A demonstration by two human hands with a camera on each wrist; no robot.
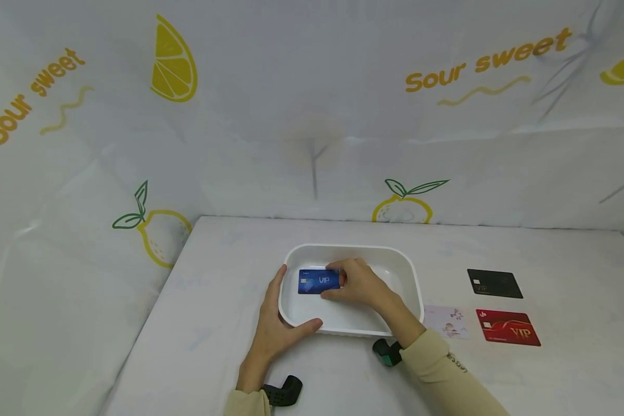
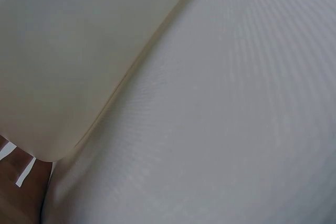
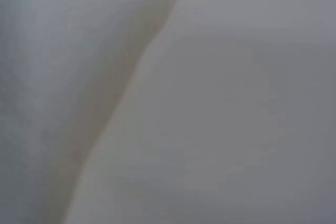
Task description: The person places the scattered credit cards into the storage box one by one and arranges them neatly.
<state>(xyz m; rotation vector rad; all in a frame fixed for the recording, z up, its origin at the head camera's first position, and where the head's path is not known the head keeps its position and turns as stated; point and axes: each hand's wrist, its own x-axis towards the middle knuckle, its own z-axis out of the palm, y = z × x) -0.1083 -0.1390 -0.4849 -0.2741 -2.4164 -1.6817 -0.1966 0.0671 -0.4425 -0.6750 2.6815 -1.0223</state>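
Note:
A blue VIP card [image 1: 312,281] lies low inside a white plastic tray [image 1: 395,257], over its left half. My right hand [image 1: 361,283] reaches in from the right and pinches the card's right end, thumb at the near edge and a fingertip at the far edge. Around the tray's near left corner spreads my left hand [image 1: 278,329], its fingers extended along the left wall and its thumb against the front rim. The tray's outer wall [image 2: 79,61] fills much of the left wrist view. Only blurred pale surfaces appear in the right wrist view.
Right of the tray lie a black VIP card [image 1: 495,283], a red VIP card [image 1: 508,327] and a pale floral card [image 1: 447,322] beside the tray's corner. Behind the white tabletop [image 1: 229,260] hangs a lemon-print sheet [image 1: 270,115].

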